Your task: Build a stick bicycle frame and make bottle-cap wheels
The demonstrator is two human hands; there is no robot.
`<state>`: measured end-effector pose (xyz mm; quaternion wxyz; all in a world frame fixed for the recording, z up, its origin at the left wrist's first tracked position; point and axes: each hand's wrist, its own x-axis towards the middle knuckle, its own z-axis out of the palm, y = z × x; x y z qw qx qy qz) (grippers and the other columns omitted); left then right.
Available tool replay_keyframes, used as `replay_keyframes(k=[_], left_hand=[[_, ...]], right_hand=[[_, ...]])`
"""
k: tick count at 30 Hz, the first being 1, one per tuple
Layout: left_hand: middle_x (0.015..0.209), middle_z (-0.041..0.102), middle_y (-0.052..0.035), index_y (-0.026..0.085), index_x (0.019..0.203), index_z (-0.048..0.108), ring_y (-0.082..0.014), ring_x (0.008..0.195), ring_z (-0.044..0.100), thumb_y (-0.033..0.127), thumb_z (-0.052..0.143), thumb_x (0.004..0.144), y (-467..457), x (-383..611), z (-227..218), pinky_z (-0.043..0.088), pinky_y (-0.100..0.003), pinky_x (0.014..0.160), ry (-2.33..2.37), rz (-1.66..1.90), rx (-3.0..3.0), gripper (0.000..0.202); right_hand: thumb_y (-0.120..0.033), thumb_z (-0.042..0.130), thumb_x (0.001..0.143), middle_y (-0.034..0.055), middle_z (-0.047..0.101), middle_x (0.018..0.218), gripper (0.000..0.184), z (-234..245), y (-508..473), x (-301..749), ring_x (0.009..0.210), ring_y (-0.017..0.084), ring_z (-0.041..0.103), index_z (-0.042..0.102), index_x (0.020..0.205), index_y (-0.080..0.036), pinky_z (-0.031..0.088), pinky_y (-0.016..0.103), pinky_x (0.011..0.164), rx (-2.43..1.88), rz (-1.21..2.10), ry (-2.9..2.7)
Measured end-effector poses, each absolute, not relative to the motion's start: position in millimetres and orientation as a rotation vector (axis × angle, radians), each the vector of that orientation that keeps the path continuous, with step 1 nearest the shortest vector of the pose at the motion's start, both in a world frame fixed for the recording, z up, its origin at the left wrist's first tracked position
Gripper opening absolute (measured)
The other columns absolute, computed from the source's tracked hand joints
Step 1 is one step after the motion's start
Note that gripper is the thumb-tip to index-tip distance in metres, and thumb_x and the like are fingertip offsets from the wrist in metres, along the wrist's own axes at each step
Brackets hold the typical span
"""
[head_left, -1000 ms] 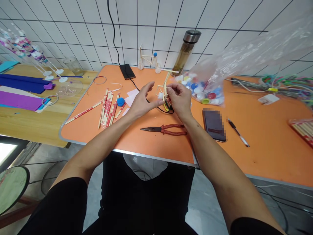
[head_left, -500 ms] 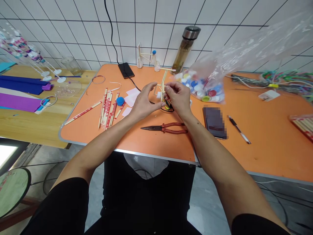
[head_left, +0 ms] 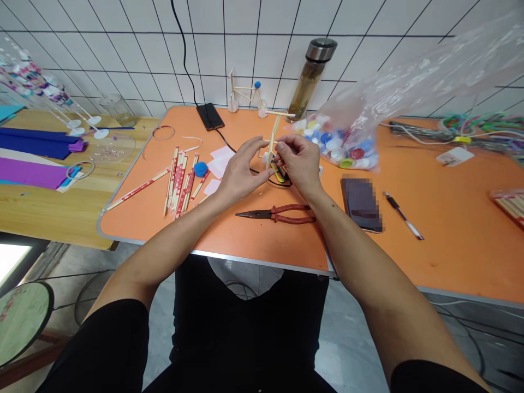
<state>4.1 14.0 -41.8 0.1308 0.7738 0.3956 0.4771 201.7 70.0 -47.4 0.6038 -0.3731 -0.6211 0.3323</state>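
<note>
Between my hands, above the orange table, is a small frame of wooden sticks, one stick rising at a slant to a crosspiece. My left hand is curled around its left side, fingertips and thumb on the sticks. My right hand pinches it from the right, fingers partly covering the lower part. A yellow and black tool, perhaps a cutter, shows beneath the fingers. Nearer me lie long-nose pliers with red handles. A blue bottle cap sits beside chopsticks in red-and-white wrappers at left.
A finished-looking stick model with round wheels stands by the wall, near a tea bottle. A plastic bag of bottle caps is at back right. A dark phone and a pen lie right; another phone is charging.
The stick frame has tilted slightly between my fingers, and more of the yellow tool shows below. Both hands keep nearly the same place and grip.
</note>
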Motion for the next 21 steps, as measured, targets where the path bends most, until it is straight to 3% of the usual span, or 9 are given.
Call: replay_keyframes(k=[3, 8, 13, 21], left_hand=[[0.173, 0.060, -0.0167, 0.030, 0.154, 0.064, -0.0369, 0.164, 0.055, 0.076, 0.079, 0.096, 15.6, 3.3, -43.8, 0.043, -0.058, 0.136, 1.135, 1.394, 2.250, 0.075], [0.179, 0.054, -0.0157, 0.033, 0.160, 0.060, -0.0412, 0.168, 0.049, 0.087, 0.088, 0.079, 16.3, -2.0, -39.2, 0.043, -0.059, 0.136, 1.075, 1.391, 2.146, 0.101], [0.154, 0.075, -0.0150, 0.028, 0.144, 0.072, -0.0333, 0.145, 0.072, 0.083, 0.064, 0.102, 24.9, -16.3, -31.0, 0.056, -0.052, 0.123, 1.063, 1.477, 1.770, 0.069], [0.122, 0.088, -0.0105, 0.020, 0.118, 0.082, -0.0259, 0.115, 0.082, 0.045, 0.082, 0.099, 30.1, -14.3, -32.7, 0.063, -0.039, 0.104, 1.130, 1.374, 1.673, 0.031]], right_hand=[[-0.073, 0.088, 0.090, 0.0009, 0.074, 0.079, 0.052, -47.3, 69.4, 202.1, 0.063, 0.016, 0.072, 0.080, 0.098, -0.023, 0.059, 0.028, 0.054, -0.872, 0.756, -1.457], [-0.068, 0.087, 0.094, -0.0001, 0.072, 0.076, 0.046, -43.5, 67.0, 205.3, 0.062, 0.016, 0.072, 0.078, 0.098, -0.023, 0.059, 0.028, 0.054, -0.888, 0.763, -1.479], [-0.058, 0.087, 0.095, -0.0014, 0.071, 0.073, 0.036, -37.1, 64.0, 207.3, 0.060, 0.014, 0.070, 0.078, 0.097, -0.023, 0.058, 0.026, 0.054, -0.894, 0.817, -1.503], [-0.062, 0.092, 0.086, -0.0013, 0.072, 0.070, 0.041, -33.4, 56.9, 197.9, 0.057, 0.013, 0.066, 0.083, 0.093, -0.022, 0.055, 0.026, 0.053, -0.821, 0.913, -1.542]])
